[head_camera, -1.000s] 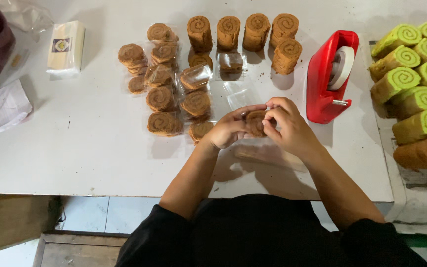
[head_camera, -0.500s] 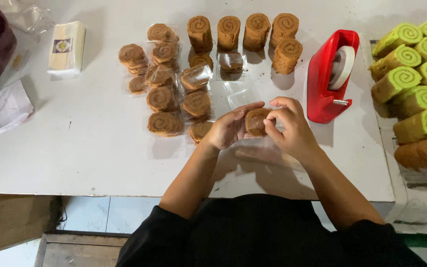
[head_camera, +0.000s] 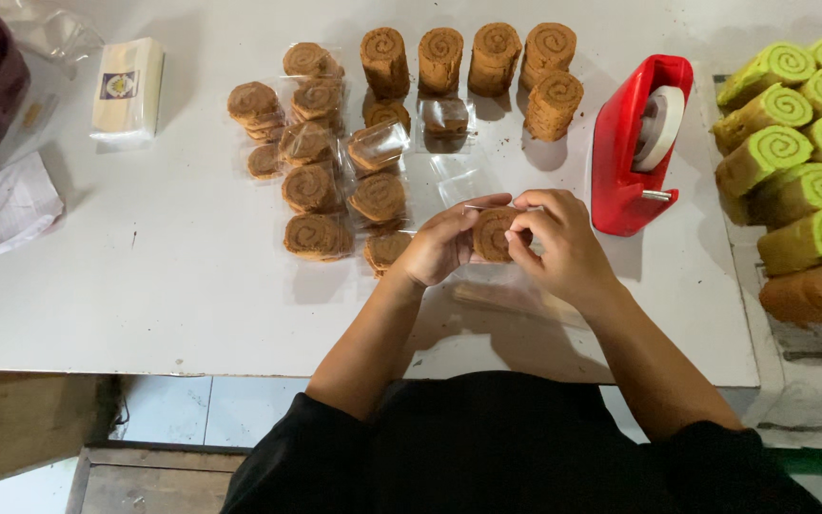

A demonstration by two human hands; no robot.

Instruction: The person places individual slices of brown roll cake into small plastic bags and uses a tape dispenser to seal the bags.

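Centrally, both hands — left (head_camera: 444,243), right (head_camera: 563,243) — clasp brown roll slice (head_camera: 494,233); wrapped slices (head_camera: 335,181) left, red tape dispenser (head_camera: 635,152) right.

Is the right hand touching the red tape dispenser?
Apart. The head view shows bare white table between the right hand and the red tape dispenser.

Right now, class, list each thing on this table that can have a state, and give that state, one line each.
Brown roll slice: held between both hands, in clear wrap.
Left hand: grip closed on the slice.
Right hand: grip closed on the slice.
Wrapped slices: lying flat, bagged.
Unwrapped brown rolls: upright, bare.
Tape dispenser: upright, loaded.
Green rolls: stacked, unwrapped.
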